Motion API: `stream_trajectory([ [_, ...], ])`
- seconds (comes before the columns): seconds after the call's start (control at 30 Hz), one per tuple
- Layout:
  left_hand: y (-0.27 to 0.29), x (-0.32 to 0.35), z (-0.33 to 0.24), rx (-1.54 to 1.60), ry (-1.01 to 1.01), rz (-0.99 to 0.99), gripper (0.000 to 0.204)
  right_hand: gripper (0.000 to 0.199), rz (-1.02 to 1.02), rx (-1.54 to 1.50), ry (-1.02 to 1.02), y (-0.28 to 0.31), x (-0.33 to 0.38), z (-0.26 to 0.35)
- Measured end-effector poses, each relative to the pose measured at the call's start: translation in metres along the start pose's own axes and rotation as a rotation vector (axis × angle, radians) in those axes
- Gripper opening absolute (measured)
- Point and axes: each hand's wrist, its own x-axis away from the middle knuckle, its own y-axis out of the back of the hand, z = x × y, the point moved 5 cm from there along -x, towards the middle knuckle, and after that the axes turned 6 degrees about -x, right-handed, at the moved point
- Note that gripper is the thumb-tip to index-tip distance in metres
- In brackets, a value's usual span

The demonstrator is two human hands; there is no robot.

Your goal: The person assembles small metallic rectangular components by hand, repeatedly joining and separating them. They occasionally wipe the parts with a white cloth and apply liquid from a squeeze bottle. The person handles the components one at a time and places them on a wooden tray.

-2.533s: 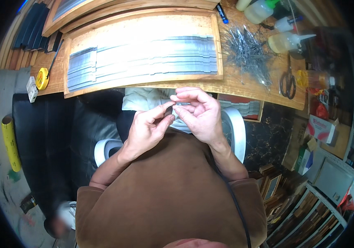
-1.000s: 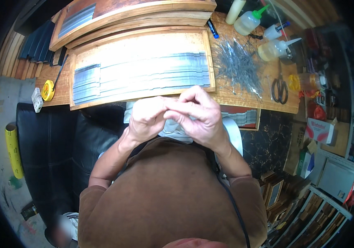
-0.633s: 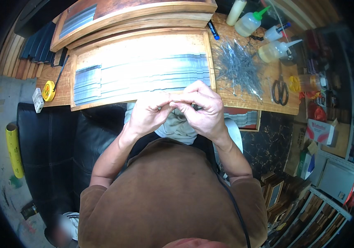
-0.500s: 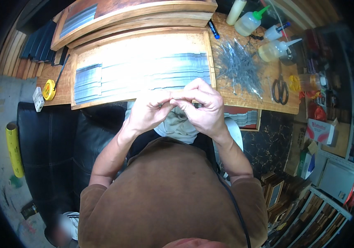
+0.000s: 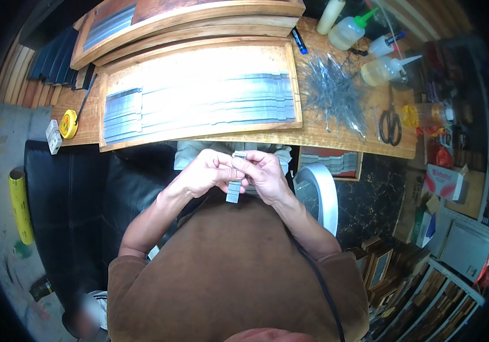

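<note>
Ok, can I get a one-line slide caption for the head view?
Left hand and right hand hold a grey strip below a wooden tray of grey pieces on the bench.

Dull grey, metal-looking strip (image 5: 233,192), grey strips (image 5: 123,113) — glossy under bright glare — in a wooden tray (image 5: 296,85), grained-wood tabletop (image 5: 324,133), translucent plastic bottle (image 5: 346,34), black leather-look sofa (image 5: 65,199) with soft sheen, matt brown cloth shirt (image 5: 238,256).

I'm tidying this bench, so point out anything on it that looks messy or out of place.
The heap of thin grey pieces right of the wooden tray stands out: it lies loose and tangled, while the grey strips inside the tray sit in rows.
</note>
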Motion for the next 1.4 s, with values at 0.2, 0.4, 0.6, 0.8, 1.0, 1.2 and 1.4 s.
stream_trajectory([
  [0.2, 0.009, -0.011, 0.001, 0.144, -0.034, -0.036, 0.019, 0.018, 0.003, -0.084, 0.051, 0.003, -0.018, -0.004],
  [0.4, 0.008, -0.015, 0.002, 0.108, -0.076, -0.048, 0.016, 0.020, -0.001, 0.024, 0.094, 0.008, -0.021, -0.003],
  [0.6, 0.016, 0.007, 0.004, -0.142, -0.099, -0.124, 0.016, 0.036, 0.051, 0.896, 0.410, -0.027, 0.031, 0.067],
  [0.8, 0.020, 0.012, 0.043, -0.023, -0.038, -0.218, 0.021, 0.051, 0.432, 0.025, 1.296, -0.069, 0.125, 0.176],
  [1.0, 0.014, 0.020, 0.048, -0.003, -0.100, -0.230, 0.020, 0.038, 0.860, -0.203, 1.616, -0.116, 0.163, 0.199],
  [1.2, 0.013, 0.026, 0.044, 0.035, -0.102, -0.252, 0.021, 0.043, 0.931, -0.287, 1.611, -0.142, 0.163, 0.199],
  [1.4, 0.012, 0.023, 0.047, 0.045, -0.098, -0.233, 0.020, 0.041, 0.936, -0.164, 1.488, -0.139, 0.168, 0.201],
])
